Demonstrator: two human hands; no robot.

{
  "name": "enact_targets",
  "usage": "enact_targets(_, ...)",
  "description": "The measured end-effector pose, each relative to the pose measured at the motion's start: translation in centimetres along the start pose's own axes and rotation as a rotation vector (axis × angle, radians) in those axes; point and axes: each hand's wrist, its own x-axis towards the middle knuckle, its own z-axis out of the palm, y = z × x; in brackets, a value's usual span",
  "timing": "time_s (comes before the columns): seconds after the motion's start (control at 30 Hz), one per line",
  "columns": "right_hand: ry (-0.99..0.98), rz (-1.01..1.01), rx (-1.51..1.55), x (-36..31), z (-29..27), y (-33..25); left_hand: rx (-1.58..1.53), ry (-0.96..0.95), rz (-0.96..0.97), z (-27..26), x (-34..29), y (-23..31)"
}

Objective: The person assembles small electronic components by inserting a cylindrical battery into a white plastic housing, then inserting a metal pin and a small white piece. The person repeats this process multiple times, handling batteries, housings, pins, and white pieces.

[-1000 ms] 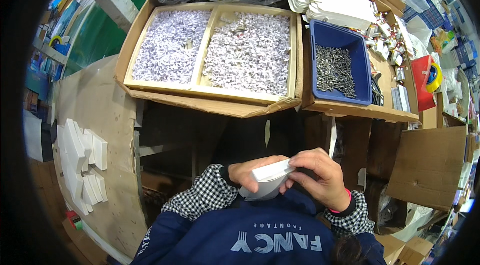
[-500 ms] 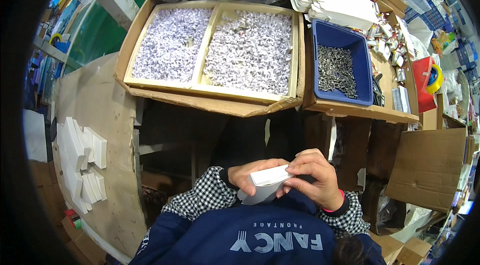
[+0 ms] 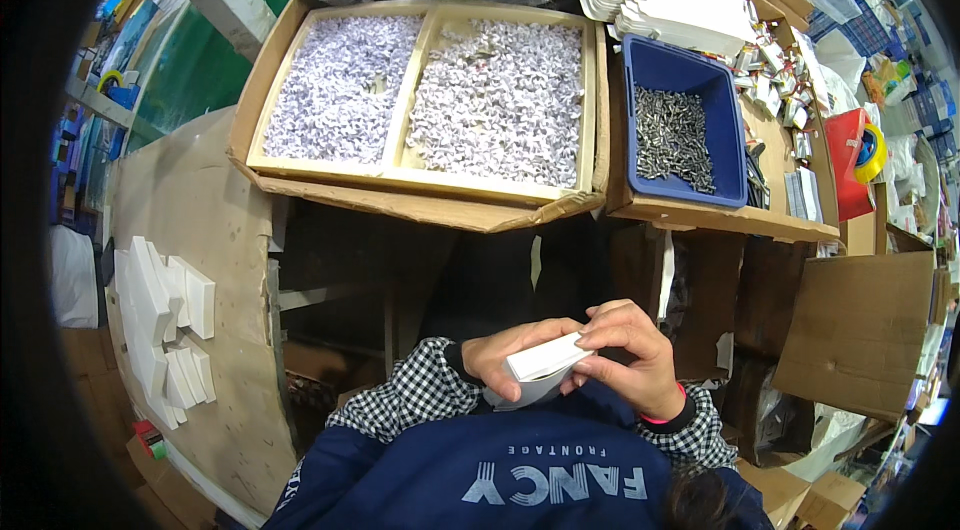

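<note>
Close to my chest I hold a small white box (image 3: 546, 358) between both hands. My left hand (image 3: 497, 358) wraps round its left side, thumb along the near edge. The fingers and thumb of my right hand (image 3: 634, 355) pinch its right end. A narrow dark gap runs along the near side below the white top face, and a greyish flap or lower side (image 3: 528, 392) shows underneath. Whether the box is one piece or a lid on a base, I cannot tell. My fingers hide its far side.
Ahead is a two-part tray (image 3: 400, 170) of small white pieces in a carton. Right of it stands a blue bin (image 3: 740, 155) of small metal screw-like parts, with white flat stacks (image 3: 670, 0) behind. White boxes (image 3: 160, 320) lie on the board (image 3: 225, 230) at left.
The white box has tilted slightly and shifted a little to the right, showing more of its top face. Both hands keep their hold on it.
</note>
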Motion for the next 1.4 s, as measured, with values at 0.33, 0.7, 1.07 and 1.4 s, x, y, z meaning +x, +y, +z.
enact_targets(0.33, -0.034, -0.104, -0.134, 0.0, -0.6, 0.3, -0.07, -0.075, 0.04, -0.3, 0.3, -0.6)
enact_targets(0.7, -0.097, -0.135, -0.129, 0.5, -1.8, 1.1, -0.249, 0.014, 0.04, 0.4, 0.9, -1.5)
enact_targets(1.07, -0.025, -0.07, -0.198, 0.6, -1.1, 0.5, -0.207, 0.036, 0.112, 0.4, 1.0, -1.5)
enact_targets(1.4, -0.1, -0.164, -0.208, 0.3, -1.4, 0.5, -0.184, -0.027, 0.104, 0.3, 0.8, -2.4)
